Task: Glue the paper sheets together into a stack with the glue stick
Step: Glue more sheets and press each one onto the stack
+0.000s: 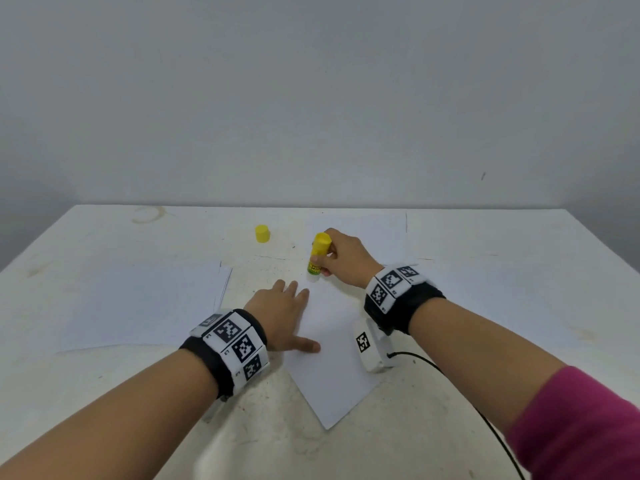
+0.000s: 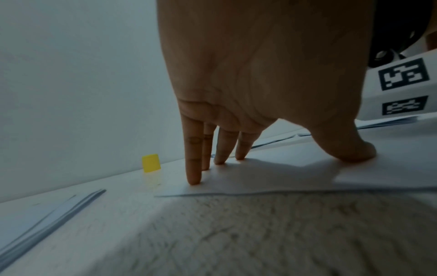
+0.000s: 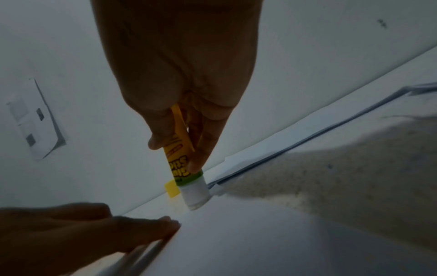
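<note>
Glue stick (image 1: 318, 255) pinched in the right hand (image 1: 346, 261), fingers curled round the yellow barrel, white tip down on the far corner of the sheet (image 1: 332, 344). Left hand (image 1: 282, 317) lies just beside that tip, fingers straight and spread, pressing the sheet flat on the table (image 1: 485, 306). Out past the left fingertips, the yellow cap (image 1: 262, 233) stands alone. Left of that hand, well apart, lies the paper pile (image 1: 145, 306).
</note>
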{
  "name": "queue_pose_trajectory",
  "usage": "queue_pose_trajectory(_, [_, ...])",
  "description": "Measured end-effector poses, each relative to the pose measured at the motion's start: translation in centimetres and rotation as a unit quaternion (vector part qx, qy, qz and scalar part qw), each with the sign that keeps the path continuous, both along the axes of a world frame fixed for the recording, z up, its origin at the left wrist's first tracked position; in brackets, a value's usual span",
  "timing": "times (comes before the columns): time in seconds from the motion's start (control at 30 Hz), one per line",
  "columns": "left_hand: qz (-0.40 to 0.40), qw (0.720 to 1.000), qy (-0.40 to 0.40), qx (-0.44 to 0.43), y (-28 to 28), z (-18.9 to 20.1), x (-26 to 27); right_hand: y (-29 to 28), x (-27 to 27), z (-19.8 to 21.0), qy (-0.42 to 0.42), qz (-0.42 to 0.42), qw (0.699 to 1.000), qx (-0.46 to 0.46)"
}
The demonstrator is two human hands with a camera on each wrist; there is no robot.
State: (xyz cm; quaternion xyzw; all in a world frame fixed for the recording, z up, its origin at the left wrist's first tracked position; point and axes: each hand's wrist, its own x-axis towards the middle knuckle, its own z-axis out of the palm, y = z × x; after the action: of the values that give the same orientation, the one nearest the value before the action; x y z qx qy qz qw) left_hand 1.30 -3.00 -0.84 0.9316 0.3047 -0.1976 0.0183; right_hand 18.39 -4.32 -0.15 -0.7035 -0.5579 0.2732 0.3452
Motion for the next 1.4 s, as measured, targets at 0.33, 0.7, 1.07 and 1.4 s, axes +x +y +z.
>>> queue_pose_trajectory(0.33, [0.003,1.000,-0.008,-0.022,1.0,0.7,0.0,-5.0,1.6,0.7,-0.099,0.100,0.989,-0.043])
queue_pose_trajectory(0.7, [-0.029,0.998,0.007,0.049,1.1,0.4,0.0,-11.6,3.7,1.9,-0.083,0.181,0.976,-0.086])
queue_pose_trajectory(1.07, [-0.168,0.983,-0.011,-0.073,0.0,0.4,0.1,-11.4,5.4,3.0,0.137,0.097,0.984,-0.065])
queue_pose_trajectory(1.4, [-0.127,0.989,-0.038,-0.064,-0.4,0.3,0.3,-6.8,5.6,1.2,0.121,-0.080,0.989,0.018])
